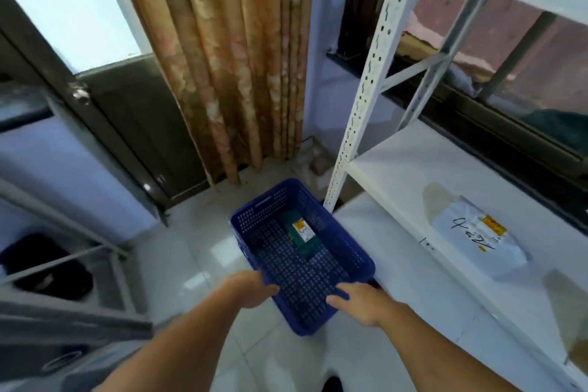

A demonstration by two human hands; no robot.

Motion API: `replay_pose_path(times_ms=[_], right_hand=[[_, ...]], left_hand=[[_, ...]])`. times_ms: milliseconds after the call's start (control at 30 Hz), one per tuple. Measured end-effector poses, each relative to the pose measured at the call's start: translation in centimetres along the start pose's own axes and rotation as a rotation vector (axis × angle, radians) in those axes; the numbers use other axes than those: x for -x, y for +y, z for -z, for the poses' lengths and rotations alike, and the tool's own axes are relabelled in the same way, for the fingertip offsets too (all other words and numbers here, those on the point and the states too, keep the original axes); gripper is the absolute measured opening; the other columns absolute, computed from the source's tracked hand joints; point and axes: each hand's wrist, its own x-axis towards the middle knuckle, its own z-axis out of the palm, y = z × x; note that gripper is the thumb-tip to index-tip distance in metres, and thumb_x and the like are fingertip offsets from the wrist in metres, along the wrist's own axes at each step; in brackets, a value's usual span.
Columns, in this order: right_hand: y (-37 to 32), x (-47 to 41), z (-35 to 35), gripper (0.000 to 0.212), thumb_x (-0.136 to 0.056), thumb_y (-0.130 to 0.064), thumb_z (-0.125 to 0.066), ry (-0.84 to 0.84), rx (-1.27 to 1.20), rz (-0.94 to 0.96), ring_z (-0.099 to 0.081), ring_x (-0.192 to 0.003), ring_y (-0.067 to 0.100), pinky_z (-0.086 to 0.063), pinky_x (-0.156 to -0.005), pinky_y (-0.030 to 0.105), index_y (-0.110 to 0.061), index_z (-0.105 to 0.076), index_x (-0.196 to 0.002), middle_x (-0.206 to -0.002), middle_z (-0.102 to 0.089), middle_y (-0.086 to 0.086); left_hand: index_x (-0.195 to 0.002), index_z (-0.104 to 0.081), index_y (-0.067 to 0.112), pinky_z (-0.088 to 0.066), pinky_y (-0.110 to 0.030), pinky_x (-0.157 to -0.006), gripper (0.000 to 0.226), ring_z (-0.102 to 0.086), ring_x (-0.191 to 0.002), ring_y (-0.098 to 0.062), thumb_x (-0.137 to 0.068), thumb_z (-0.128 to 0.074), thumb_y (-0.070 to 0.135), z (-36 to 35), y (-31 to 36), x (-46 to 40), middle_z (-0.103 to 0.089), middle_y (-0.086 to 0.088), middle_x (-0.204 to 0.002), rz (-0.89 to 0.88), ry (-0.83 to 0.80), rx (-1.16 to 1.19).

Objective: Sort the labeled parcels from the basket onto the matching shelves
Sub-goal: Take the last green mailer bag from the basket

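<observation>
A blue perforated plastic basket (350,248) sits low over the tiled floor, beside the white shelf unit (397,169). Inside it lies one dark green parcel (302,232) with a yellow and white label. My left hand (251,291) grips the basket's near left rim. My right hand (359,301) holds the near right rim, fingers curled over the edge. A white bagged parcel (477,239) with handwriting and a yellow label lies on the shelf board at the right.
A brown patterned curtain (229,57) hangs at the back. A dark door (127,137) stands at the left, and a grey metal frame (63,264) with a black object under it. The white shelf post (356,111) rises right of the basket. A window runs behind the shelf.
</observation>
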Motion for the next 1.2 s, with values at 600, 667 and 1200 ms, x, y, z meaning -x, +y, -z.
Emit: replay_pose_path(times_ms=[600,667,1200], right_hand=[[-2.0,-17.2,5.9,0.092,-0.088,-0.081,-0.037,-0.179,0.186,0.108,-0.032,-0.148,0.029,-0.03,-0.119,0.049,-0.023,-0.027,-0.16,-0.166,-0.026,0.004],[-1.3,-19.8,6.5,0.09,-0.092,-0.078,-0.037,-0.203,0.229,0.117,-0.03,-0.149,0.029,-0.03,-0.119,0.047,-0.021,-0.025,-0.16,-0.166,-0.025,0.006],[5.6,-52.0,0.5,0.087,-0.096,-0.073,-0.037,-0.238,0.313,0.06,-0.027,-0.15,0.031,-0.028,-0.121,0.045,-0.02,-0.017,-0.162,-0.168,-0.017,0.008]], left_hand=[[-0.149,-0.044,0.018,-0.038,-0.041,-0.111,0.056,-0.048,-0.134,-0.032,-0.105,-0.038,0.05,3.0,2.3,-10.8,-0.048,-0.012,-0.15,0.126,-0.055,0.214],[-0.144,-0.051,0.019,-0.043,-0.042,-0.107,0.056,-0.053,-0.127,-0.031,-0.102,-0.041,0.055,2.1,2.6,-13.5,-0.055,-0.01,-0.144,0.159,-0.062,0.265],[-0.155,-0.033,0.018,-0.039,-0.046,-0.111,0.075,-0.04,-0.139,-0.033,-0.098,-0.035,0.067,-10.2,-0.9,-44.9,-0.037,-0.01,-0.157,0.177,-0.212,0.254]])
